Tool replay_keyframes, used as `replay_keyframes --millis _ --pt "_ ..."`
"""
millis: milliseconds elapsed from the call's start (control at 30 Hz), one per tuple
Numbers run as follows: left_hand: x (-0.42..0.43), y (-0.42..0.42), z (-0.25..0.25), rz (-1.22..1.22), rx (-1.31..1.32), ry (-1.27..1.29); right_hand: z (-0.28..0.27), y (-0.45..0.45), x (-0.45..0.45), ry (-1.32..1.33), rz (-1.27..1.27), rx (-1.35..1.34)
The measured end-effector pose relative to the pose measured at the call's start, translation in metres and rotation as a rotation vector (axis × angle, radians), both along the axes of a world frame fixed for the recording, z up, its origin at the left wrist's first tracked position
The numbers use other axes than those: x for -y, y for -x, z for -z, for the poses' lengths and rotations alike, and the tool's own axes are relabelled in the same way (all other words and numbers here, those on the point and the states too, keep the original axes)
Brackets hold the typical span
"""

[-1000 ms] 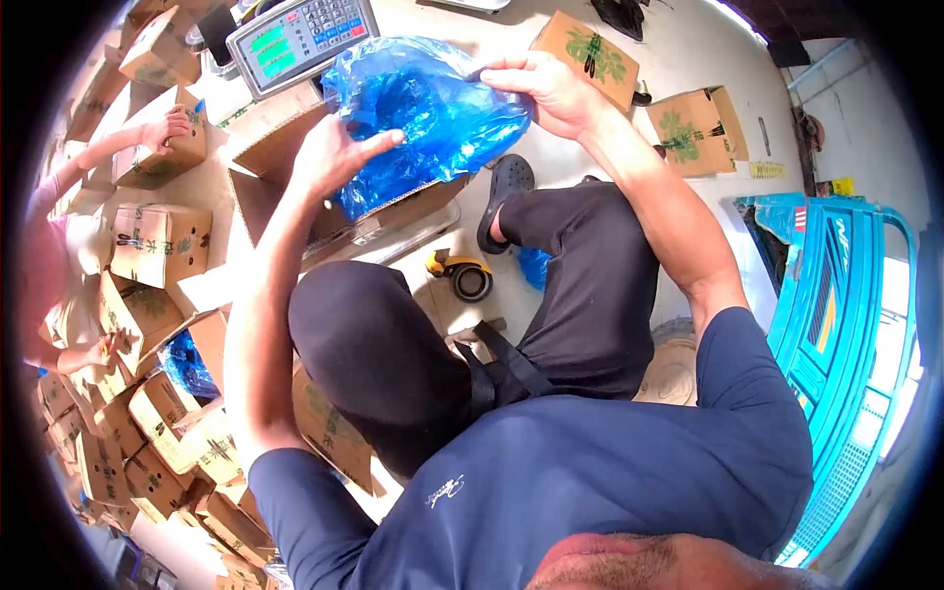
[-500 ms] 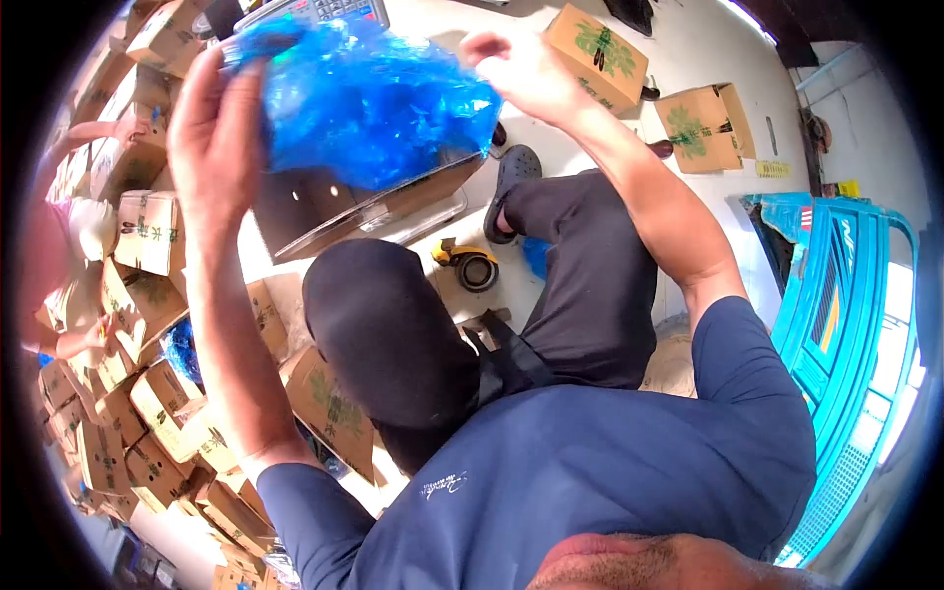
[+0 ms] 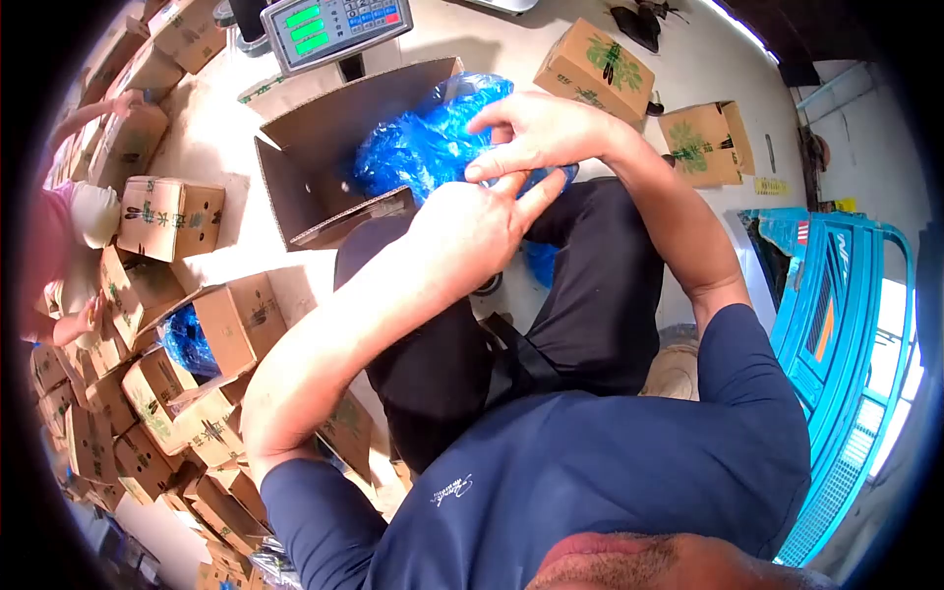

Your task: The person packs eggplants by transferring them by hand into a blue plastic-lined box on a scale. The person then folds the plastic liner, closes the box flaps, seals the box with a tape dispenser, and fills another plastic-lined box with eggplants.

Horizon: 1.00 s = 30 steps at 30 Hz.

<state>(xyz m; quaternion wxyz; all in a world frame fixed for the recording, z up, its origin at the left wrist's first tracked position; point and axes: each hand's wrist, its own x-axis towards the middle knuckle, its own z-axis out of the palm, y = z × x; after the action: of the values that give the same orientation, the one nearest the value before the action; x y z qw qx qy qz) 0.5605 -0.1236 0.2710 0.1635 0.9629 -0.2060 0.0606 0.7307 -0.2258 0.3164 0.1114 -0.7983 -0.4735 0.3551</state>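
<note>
A blue plastic bag (image 3: 408, 152) bulges out of an open cardboard box (image 3: 324, 123) in front of my knees. My left hand (image 3: 462, 236) is at the bag's near right side, with blue film showing between its fingers. Just above it, my right hand (image 3: 556, 128) curls over the bag's gathered edge, thumb and forefinger close to my left fingers. Both hands appear closed on the film, though part of the grip is hidden. The box's near wall rests by my left knee.
A scale display (image 3: 339, 29) stands behind the box. Cardboard boxes (image 3: 172, 216) crowd the left, where another person's arm (image 3: 74, 324) shows. Two more cartons (image 3: 595, 64) lie at the back right. A turquoise vehicle part (image 3: 846, 285) stands at the right.
The bag has come down into the box from its raised, spread position. My left hand has swung right and down to meet my right hand, which has also lowered. The scale display is uncovered.
</note>
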Motion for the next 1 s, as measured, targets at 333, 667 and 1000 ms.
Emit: replay_keyframes --millis 333,667,1000 --pt "-0.008 0.014 -0.016 -0.167 -0.269 0.188 0.05 -0.053 -0.004 -0.729 0.621 -0.336" --pt "-0.059 0.056 -0.029 -0.426 -0.061 0.501 0.046 -0.066 0.002 -0.91 1.331 -1.018" --pt "-0.158 0.093 -0.067 -0.249 -0.332 -0.342 0.047 -0.082 0.037 -0.598 0.81 -1.054"
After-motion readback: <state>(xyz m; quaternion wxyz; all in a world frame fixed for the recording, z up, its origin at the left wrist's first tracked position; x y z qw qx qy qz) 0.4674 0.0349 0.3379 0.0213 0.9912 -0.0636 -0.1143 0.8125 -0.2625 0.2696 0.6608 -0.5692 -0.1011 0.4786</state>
